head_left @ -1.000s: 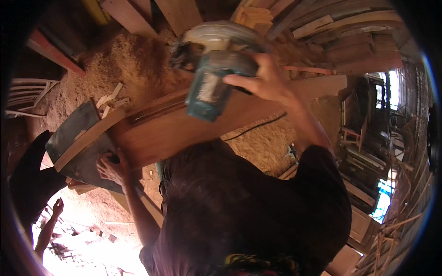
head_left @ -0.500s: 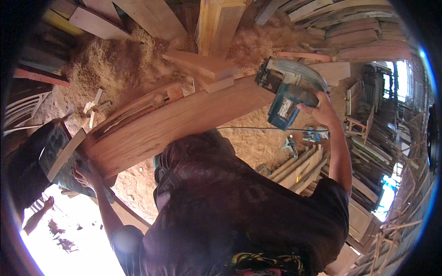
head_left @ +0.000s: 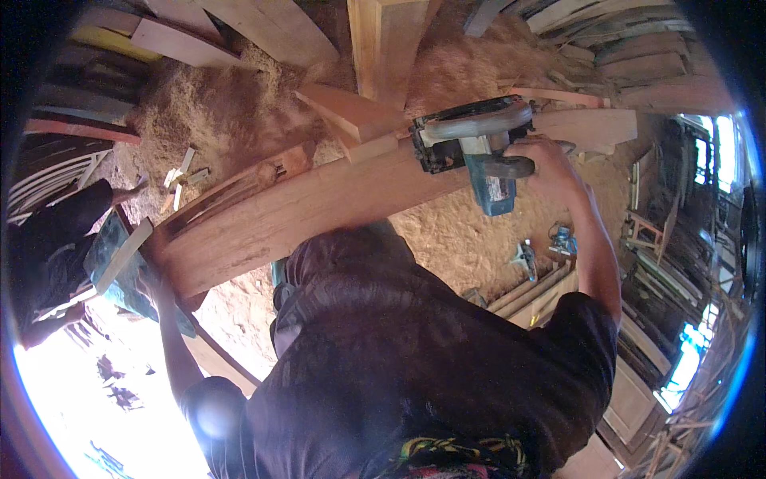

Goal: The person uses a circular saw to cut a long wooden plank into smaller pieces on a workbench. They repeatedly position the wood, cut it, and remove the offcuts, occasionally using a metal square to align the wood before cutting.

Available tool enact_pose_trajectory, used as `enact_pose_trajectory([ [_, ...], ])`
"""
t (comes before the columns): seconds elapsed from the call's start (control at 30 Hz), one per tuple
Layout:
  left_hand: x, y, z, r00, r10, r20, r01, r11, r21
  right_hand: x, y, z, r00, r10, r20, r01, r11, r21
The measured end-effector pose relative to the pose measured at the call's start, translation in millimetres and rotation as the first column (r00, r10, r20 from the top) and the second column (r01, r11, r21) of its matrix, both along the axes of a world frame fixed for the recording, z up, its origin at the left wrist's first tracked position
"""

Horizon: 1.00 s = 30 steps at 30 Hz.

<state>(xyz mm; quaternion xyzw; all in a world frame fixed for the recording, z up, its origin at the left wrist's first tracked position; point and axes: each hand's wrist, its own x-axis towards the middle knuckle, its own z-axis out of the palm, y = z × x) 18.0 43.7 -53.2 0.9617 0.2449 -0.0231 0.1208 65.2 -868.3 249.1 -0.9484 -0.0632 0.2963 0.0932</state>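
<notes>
With right hand clamped on saw, holds it over plank, toward the right; cannot tell if touching. With left hand, rests at sheet, grasp unclear. Seems barely begun: shows no clear cut in plank, leaves any sawing undone.

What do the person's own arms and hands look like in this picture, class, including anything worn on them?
The left hand and right hand show no gloves, and both forearms are bare. The short sleeves are dark, nearly black, matching the shirt, which has a yellow, green and reddish print. Finer details on the left hand are too blurred to tell.
</notes>
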Motion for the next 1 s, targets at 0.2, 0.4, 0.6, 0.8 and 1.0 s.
enact_pose_trajectory([
  [0.2, -17.9, -2.8, 0.5, 0.975, 0.036, -0.221, -0.021, 0.997, 0.070, 15.3, -54.4, -55.6, 0.989, -0.043, 0.142, 0.036, 0.998, 0.049],
  [0.4, 33.2, -70.5, 43.8, 0.965, 0.195, -0.173, -0.197, 0.980, 0.003, 4.1, -64.6, -77.2, 0.990, -0.080, 0.119, 0.087, 0.995, -0.050],
  [0.6, -0.9, -52.5, 11.3, 0.953, 0.280, -0.117, -0.281, 0.960, 0.008, 10.9, -100.1, -126.6, 0.975, -0.212, 0.063, 0.193, 0.954, 0.228],
  [0.8, 15.1, -47.3, 11.7, 0.935, 0.332, -0.125, -0.336, 0.942, -0.008, 20.3, -119.9, -181.1, 0.924, -0.158, 0.347, -0.007, 0.903, 0.429],
  [1.0, 21.6, -66.8, 31.2, 0.915, 0.344, -0.209, -0.364, 0.929, -0.063, 18.0, -127.2, -164.4, 0.975, -0.105, 0.194, 0.037, 0.945, 0.326],
])
